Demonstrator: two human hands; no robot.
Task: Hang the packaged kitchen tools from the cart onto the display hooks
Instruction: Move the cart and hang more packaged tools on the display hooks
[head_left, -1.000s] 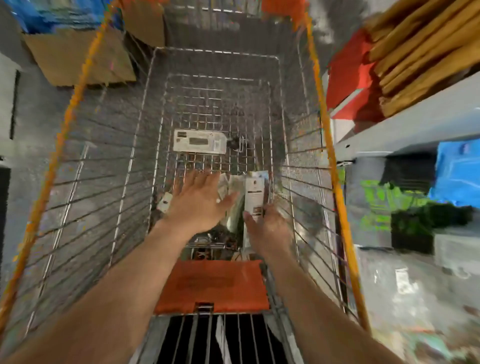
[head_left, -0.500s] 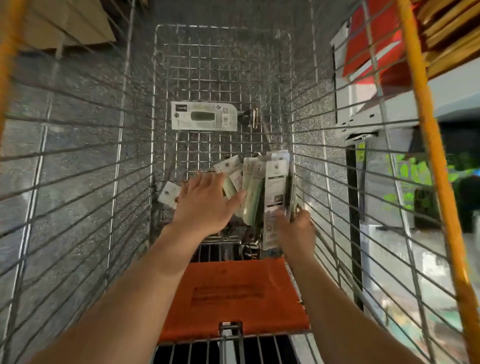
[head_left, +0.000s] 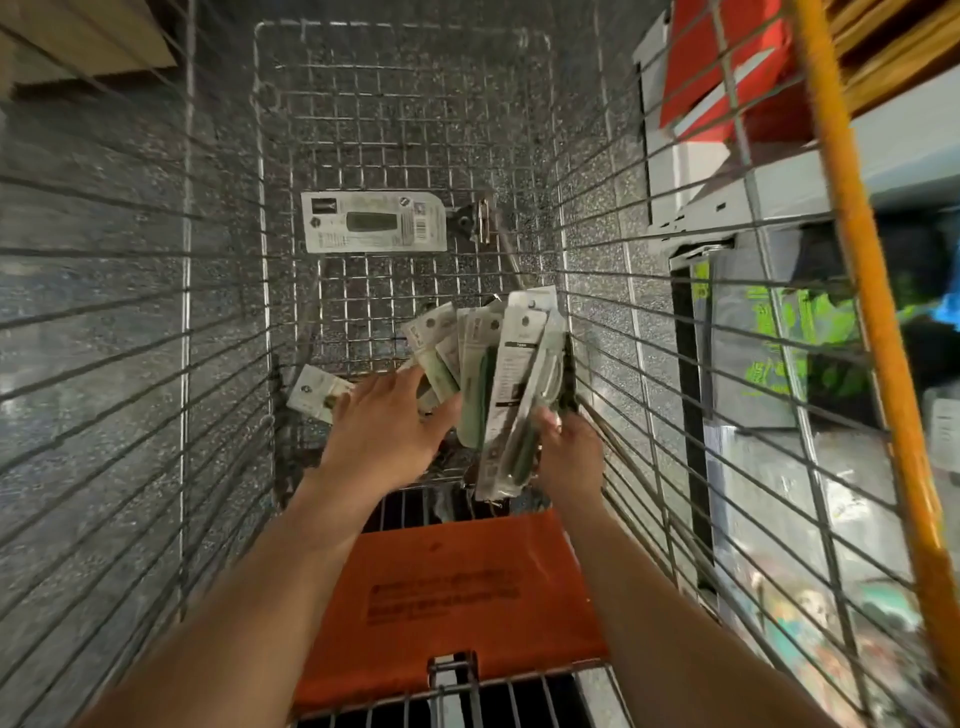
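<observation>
1. Two hands are reaching down into the wire cart (head_left: 185, 260), both at its near end, just past the orange flap (head_left: 467, 587) of the fold-out seat.
2. Right hand (head_left: 571, 457) is gripping a bundle of packaged tools (head_left: 511, 384) by its near end, fingers curled round the bottom of the packs. The bundle is sitting against the cart's right wall and fanning out toward the far side, tilted up off the cart floor.
3. Left hand (head_left: 384, 431) is lying open with the fingers straight, pressing flat against the left side of that fan. Not really holding anything, just touching the packs.
4. One small package (head_left: 317, 397) is lying just left of the left hand's fingertips, on the cart floor near the left wall.
5. Another single package (head_left: 374, 222), white card with a dark tool on it, is lying flat further off in the middle of the cart floor, well apart from the bundle. Some dark metal clip thing (head_left: 475, 221) is sitting right beside its right end; can't tell what it is.
6. Outside the cart on the right, an orange rail (head_left: 857, 260) is running along the top edge, and a red box (head_left: 727, 62) is sitting on a shelf at the far right.
</observation>
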